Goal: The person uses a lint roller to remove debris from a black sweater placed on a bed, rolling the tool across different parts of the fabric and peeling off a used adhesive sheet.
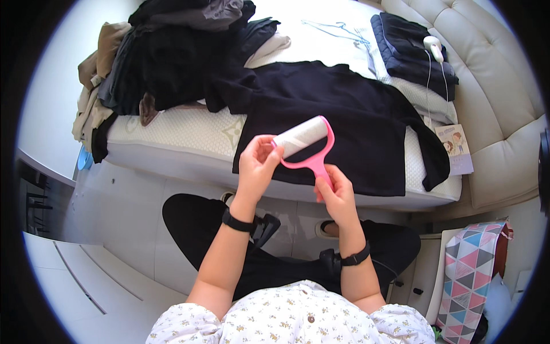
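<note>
In front of me I hold a lint roller [301, 137] with a white sticky roll and a pink frame. My right hand [337, 192] is closed round its pink handle. At the roll's left end, my left hand [259, 166] pinches the edge between thumb and fingers. Beneath and beyond the roller, a black long-sleeved garment [366, 126] lies spread over the bed, its lower edge hanging toward the front side. Each wrist wears a black strap.
A big heap of dark clothes [166, 63] covers the bed's left part. Light-blue hangers [344, 34] lie at the back. Folded dark clothes [401, 46] with a white device [433, 48] and a book [455, 149] are by the padded headboard [498, 97]. A triangle-patterned bag [470, 275] stands lower right.
</note>
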A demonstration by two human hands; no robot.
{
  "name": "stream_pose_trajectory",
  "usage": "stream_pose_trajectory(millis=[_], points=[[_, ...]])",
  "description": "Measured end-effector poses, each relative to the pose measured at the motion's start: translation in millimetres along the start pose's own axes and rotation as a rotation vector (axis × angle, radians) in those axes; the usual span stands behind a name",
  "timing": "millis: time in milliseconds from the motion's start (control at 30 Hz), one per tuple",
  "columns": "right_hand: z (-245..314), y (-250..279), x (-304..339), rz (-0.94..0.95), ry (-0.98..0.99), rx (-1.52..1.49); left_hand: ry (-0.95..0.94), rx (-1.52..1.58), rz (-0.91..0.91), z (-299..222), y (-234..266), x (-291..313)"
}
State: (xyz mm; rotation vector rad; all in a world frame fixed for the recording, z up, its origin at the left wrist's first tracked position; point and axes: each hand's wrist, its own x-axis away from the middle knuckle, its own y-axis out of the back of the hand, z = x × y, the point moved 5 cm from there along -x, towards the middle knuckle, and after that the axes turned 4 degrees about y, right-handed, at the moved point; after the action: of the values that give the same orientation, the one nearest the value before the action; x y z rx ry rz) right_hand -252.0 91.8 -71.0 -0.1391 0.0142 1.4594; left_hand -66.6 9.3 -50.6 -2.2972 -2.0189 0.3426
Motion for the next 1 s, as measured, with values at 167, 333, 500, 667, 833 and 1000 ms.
stream_pose_trajectory(millis=[167, 333, 500, 667, 833, 1000], points=[[-7, 0, 11, -0.065, 0.088, 0.031, 0.016, -0.043, 0.038, -11, 3, 10], [-28, 5, 19, -0.077, 0.208, 0.18, -0.012, 0.016, 0.119, -27, -2, 14], [-32, 3, 17, -0.092, 0.312, 0.125, 0.016, 0.037, 0.183, -33, -2, 14], [-34, -4, 12, -0.042, 0.263, 0.08, -0.315, -0.328, 0.078, -50, -3, 17], [-32, -3, 12, -0.081, 0.292, 0.087, -0.435, -0.395, 0.082, -50, -4, 15], [-30, 2, 15, -0.118, 0.325, 0.075, -0.337, -0.314, 0.094, -51, -8, 14]])
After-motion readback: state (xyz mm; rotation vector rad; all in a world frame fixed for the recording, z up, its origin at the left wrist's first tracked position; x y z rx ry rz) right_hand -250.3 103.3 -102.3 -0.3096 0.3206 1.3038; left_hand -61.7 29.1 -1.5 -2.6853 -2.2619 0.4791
